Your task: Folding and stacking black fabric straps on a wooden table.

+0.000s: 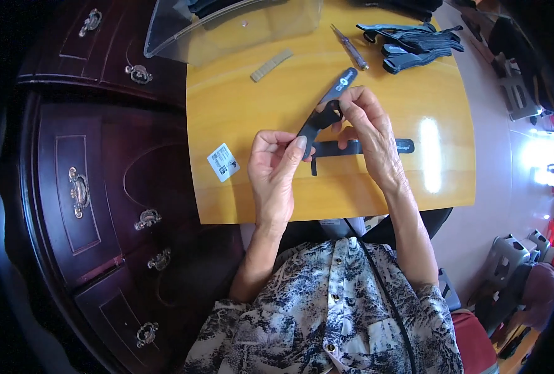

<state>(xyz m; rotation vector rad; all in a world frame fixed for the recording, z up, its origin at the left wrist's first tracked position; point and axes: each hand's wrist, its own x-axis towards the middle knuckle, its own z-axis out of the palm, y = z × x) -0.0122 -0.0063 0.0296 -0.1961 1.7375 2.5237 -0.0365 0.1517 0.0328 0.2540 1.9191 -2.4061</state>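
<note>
A black strap [310,132] slants up and to the right above the table, with white print near its rounded far end. My left hand [272,171] pinches its lower end between thumb and fingers. The fingers of my right hand [372,131] are closed on a dark loop of the same strap, partway along it. Beneath both hands a second black strap [405,146] lies across the tabletop. My right hand covers its middle, and a thin tail hangs off its left end.
On the yellow table [227,206] are a white printed label [224,163], a tan segmented strip [272,65] and a slim pointed tool [353,53]. A pile of black straps [417,48] lies far right. A clear plastic bin [246,31] stands far left, beside dark wooden drawers [77,143].
</note>
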